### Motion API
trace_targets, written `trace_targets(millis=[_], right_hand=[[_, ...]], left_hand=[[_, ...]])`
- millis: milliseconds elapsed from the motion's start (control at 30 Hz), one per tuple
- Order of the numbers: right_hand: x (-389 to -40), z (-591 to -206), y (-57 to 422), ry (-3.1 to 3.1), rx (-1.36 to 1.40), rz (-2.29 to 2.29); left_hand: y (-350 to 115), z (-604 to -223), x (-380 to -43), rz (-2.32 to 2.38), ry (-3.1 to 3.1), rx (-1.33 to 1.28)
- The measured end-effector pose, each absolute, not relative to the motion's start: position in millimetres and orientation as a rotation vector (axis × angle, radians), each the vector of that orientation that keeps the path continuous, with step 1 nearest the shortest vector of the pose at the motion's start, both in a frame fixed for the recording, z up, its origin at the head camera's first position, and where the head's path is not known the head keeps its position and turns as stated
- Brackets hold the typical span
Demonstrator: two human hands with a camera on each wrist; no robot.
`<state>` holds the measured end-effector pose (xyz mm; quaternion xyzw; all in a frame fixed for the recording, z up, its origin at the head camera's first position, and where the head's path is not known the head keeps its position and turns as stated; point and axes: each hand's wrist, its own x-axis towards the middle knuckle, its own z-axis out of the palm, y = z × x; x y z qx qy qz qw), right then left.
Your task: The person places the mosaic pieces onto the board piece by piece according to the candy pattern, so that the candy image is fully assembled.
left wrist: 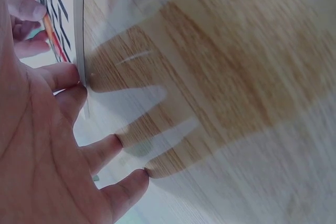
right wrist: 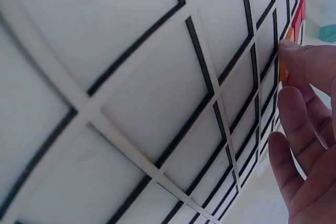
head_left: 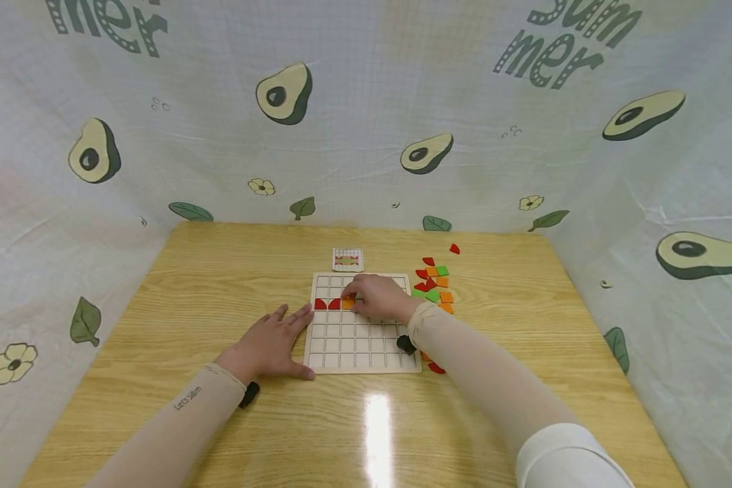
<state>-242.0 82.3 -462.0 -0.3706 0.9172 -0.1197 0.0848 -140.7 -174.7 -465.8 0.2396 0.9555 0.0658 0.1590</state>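
Note:
A white grid board lies on the table. In one of its rows, two red quarter-round tiles sit side by side at the left, with an orange square tile just right of them. My right hand reaches over the board, thumb and fingers pinching the orange tile, which also shows in the right wrist view. A sliver of green shows by the fingers, mostly hidden. With fingers spread, my left hand rests on the table, some fingertips touching the board's left edge.
Behind the board lies a small pattern card with a red and green design on a grid. Loose red, green and orange tiles are scattered along the board's right side, partly under the right forearm. A printed cloth hangs behind the wooden table.

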Motion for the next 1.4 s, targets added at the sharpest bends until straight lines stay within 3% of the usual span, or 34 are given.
trace_targets(millis=[467,767,1033,1400], right_hand=[[-240,-455,110,2.737,-1.066,-0.372],[-228,-440,198,2.807,-0.983,-0.406],[-215,-451,267,2.899,-0.858,-0.404],[-209,-467,277,2.921,-0.927,-0.388]], left_hand=[[-173,-470,-142,0.19,2.732,0.703],[-174,-468,-142,0.182,2.737,0.679],[-174,-469,-141,0.17,2.744,0.694],[-173,-468,-141,0.196,2.747,0.712]])
